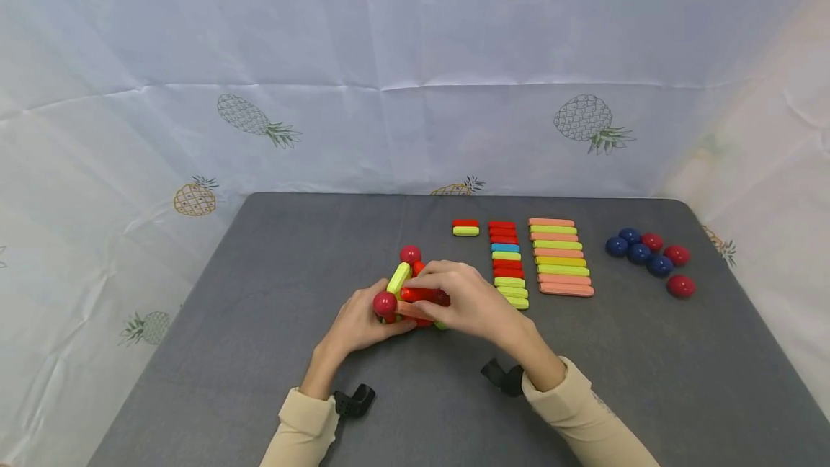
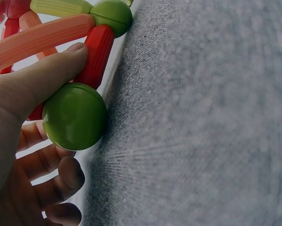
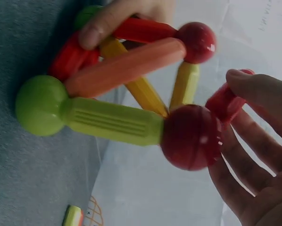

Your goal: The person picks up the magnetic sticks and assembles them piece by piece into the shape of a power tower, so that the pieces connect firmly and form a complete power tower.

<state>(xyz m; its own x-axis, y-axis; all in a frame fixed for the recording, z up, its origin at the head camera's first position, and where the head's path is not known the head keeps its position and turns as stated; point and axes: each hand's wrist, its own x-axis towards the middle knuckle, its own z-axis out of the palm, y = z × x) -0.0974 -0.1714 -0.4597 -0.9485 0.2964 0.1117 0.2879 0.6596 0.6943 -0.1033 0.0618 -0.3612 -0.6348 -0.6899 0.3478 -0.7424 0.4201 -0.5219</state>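
A frame of magnetic rods and balls stands low over the table, with red balls (image 1: 385,303) on top and green balls (image 2: 75,117) at its base. My left hand (image 1: 363,319) grips its left side; in the left wrist view the thumb lies on a red rod (image 2: 96,56) beside a green ball. My right hand (image 1: 463,301) pinches a short red rod (image 3: 226,101) between thumb and fingers, its end right at a red ball (image 3: 192,137). A salmon rod (image 3: 127,66) slants across the frame. The right fingers partly hide the frame in the head view.
Right of the hands lie a column of short rods (image 1: 507,256) and a column of longer rods (image 1: 560,252). Two short rods (image 1: 465,230) sit behind. Loose blue balls (image 1: 638,254) and red balls (image 1: 681,286) rest at the far right of the grey table (image 1: 259,352).
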